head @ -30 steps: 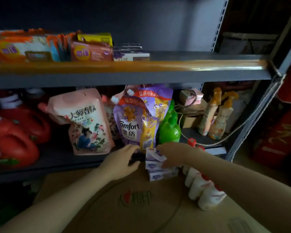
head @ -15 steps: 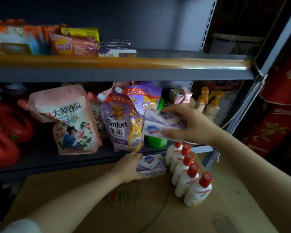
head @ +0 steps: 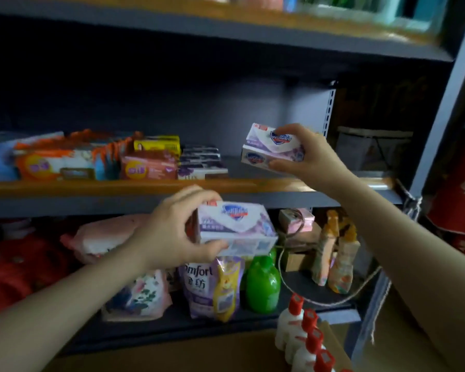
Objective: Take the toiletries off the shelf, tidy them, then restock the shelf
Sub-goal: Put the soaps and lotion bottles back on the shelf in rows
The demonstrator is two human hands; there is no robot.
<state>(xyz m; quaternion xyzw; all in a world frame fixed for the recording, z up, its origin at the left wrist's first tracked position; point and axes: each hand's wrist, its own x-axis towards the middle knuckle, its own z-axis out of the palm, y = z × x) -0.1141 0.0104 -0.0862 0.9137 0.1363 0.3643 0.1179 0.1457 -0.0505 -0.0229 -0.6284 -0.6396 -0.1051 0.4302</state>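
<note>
Purple-white soap box (head: 273,147) in right hand (head: 310,157) above shelf edge (head: 253,185).

Bare forearms (head: 65,304) (no sleeves vis.)

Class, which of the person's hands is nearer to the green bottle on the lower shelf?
Left. The left hand holds a soap box just above and left of the green bottle; the right hand is much higher, at the middle shelf.
</note>
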